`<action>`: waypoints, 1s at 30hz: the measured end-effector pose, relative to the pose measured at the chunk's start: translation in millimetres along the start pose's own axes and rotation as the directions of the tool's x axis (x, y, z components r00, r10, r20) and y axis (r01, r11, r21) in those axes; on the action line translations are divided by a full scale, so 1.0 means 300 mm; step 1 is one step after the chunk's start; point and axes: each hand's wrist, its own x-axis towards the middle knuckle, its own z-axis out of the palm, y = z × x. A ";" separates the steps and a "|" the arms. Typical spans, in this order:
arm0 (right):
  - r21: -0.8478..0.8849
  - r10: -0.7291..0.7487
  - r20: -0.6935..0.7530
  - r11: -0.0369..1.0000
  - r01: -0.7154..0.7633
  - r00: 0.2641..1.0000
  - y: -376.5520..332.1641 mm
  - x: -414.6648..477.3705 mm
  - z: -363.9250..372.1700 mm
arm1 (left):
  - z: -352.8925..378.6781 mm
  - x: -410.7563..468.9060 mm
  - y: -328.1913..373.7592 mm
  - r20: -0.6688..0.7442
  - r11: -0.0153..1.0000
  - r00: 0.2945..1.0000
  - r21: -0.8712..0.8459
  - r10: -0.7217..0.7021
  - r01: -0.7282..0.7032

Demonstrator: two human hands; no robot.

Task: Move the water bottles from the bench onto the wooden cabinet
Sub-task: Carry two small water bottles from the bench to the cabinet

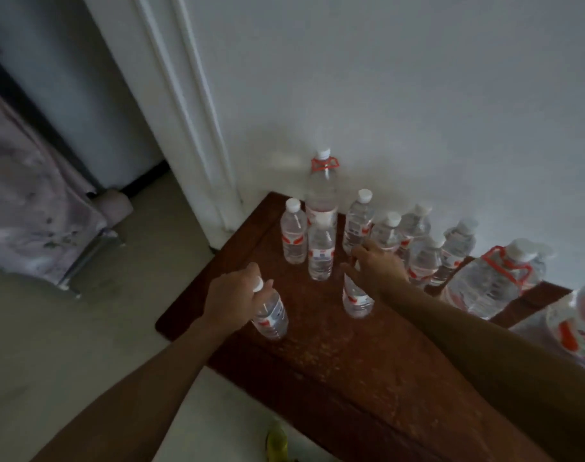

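Note:
A dark wooden surface (318,355) runs along the white wall. My left hand (232,295) grips the neck of a small clear water bottle (271,315) with a white cap and red label, standing near the left edge. My right hand (376,266) grips the top of a second small bottle (357,300), whose cap is hidden under my palm. Several more small bottles (321,253) stand behind them. A tall bottle with a red handle (322,191) stands against the wall.
Two big jugs stand at the right, one with a red handle (484,285) and one at the frame edge (578,325). A white door frame (197,128) rises at the left. Pale floor (67,345) and a cloth-covered seat (27,195) lie further left.

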 end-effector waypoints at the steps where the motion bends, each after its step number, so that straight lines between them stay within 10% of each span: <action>1: -0.016 -0.060 0.020 0.998 0.061 0.998 -0.050 0.011 -0.002 | -0.034 -0.051 -0.036 0.005 0.996 0.997 0.023 -0.082 0.082; 14: 0.191 -0.644 0.047 0.756 0.626 0.764 -1.079 0.042 0.119 | -0.369 -0.836 -0.555 -0.118 0.708 0.743 0.236 -0.659 0.665; 30: 0.371 -0.967 0.137 0.252 0.894 0.216 -2.644 -0.330 0.397 | -0.827 -1.921 -1.262 -0.238 0.103 0.149 0.194 -0.960 0.976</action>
